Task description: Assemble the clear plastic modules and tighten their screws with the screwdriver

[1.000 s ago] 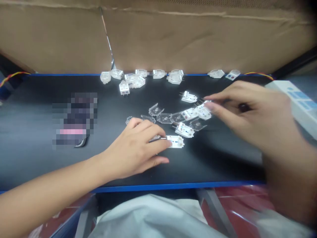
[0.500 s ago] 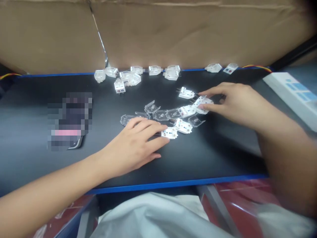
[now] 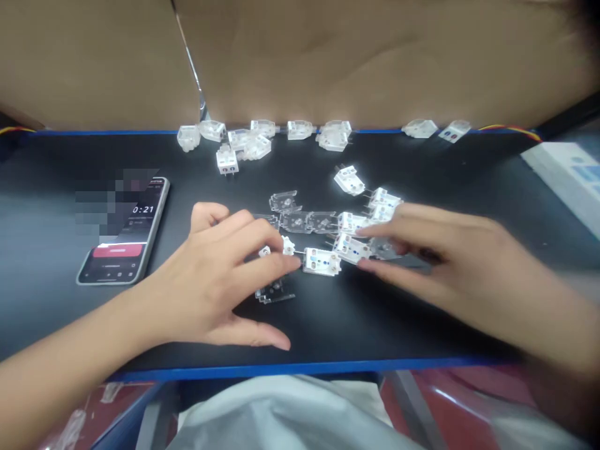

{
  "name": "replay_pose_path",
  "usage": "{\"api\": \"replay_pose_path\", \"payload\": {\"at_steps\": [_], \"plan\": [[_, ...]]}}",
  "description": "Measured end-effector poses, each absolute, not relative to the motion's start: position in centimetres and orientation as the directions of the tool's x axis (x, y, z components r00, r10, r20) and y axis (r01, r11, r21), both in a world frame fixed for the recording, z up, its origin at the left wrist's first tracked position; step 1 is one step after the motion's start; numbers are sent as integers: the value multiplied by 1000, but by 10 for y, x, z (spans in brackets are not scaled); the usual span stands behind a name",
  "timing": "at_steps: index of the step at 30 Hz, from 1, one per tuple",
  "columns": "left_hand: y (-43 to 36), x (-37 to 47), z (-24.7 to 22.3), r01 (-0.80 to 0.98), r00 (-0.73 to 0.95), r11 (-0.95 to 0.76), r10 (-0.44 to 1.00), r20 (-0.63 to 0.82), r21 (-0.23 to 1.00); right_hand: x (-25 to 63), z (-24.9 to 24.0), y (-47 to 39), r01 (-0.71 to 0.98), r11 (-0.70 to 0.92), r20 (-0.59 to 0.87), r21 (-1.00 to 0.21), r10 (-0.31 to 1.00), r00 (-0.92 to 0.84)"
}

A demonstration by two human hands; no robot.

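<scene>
My left hand (image 3: 234,275) is open, its fingers spread low over the table. Its fingertips are by small pieces and clear plastic covers (image 3: 276,287), partly hidden beneath it. Right of these fingertips a white two-pin plug piece (image 3: 321,261) lies flat. My right hand (image 3: 435,250) has thumb and forefinger apart, one on each side of another plug piece (image 3: 351,249); no firm grip shows. Further white plug pieces (image 3: 384,203) lie just beyond its fingers. Between the hands are more clear covers (image 3: 295,222). A lone plug piece (image 3: 349,180) lies farther back.
Several clear-covered plugs (image 3: 253,147) stand along the back edge of the black table (image 3: 398,331). A phone (image 3: 154,231) showing a timer lies at left. At right is a white box (image 3: 557,169); brown cardboard (image 3: 328,62) rises behind.
My left hand has moved left and nearer, its thumb now stretched out. My right hand has come nearer, from the farther plug pieces to a closer one. The lone plug piece has turned.
</scene>
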State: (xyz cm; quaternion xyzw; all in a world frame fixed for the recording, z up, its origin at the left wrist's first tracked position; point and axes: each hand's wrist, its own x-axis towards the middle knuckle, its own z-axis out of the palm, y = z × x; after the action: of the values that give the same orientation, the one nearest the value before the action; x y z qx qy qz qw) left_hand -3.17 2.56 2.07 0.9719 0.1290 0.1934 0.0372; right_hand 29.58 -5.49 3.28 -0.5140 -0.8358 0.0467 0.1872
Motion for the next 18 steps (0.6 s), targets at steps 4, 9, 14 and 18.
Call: {"api": "replay_pose_path", "payload": {"at_steps": [4,9,14,18], "plan": [[18,-26,14,216,934,-974,228,277,73,283,17,-65,803,549,224,-233,834,-505],[12,-25,14,188,947,-969,222,234,160,277,18,-69,797,557,245,-235,827,-506],[7,-25,16,171,934,-965,223,279,198,272,29,-78,737,518,131,-433,846,-517],[3,-24,22,164,951,-973,199,235,160,272,21,-81,745,530,77,-405,831,-550]]}}
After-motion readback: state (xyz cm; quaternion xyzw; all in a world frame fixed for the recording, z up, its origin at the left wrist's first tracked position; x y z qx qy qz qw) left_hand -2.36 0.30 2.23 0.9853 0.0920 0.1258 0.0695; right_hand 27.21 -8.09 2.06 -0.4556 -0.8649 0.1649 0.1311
